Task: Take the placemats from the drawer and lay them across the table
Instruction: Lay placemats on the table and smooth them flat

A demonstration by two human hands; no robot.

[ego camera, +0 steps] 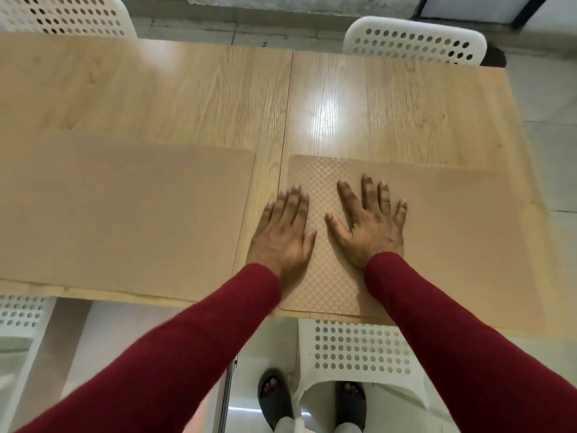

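Two tan placemats lie flat side by side on the near half of the wooden table point(218, 95). The left placemat point(125, 214) reaches the table's near edge. The right placemat point(452, 232) has a fine checked texture. My left hand point(282, 235) lies flat with straight fingers across that mat's left edge, partly on bare wood. My right hand point(368, 226) presses flat on the right placemat, fingers spread. Neither hand holds anything.
White perforated chairs stand around the table: one at the far left point(62, 17), one at the far right point(415, 42), one tucked under the near edge point(359, 348), another at the near left point(18, 314). A seam point(288, 104) runs down the tabletop's middle.
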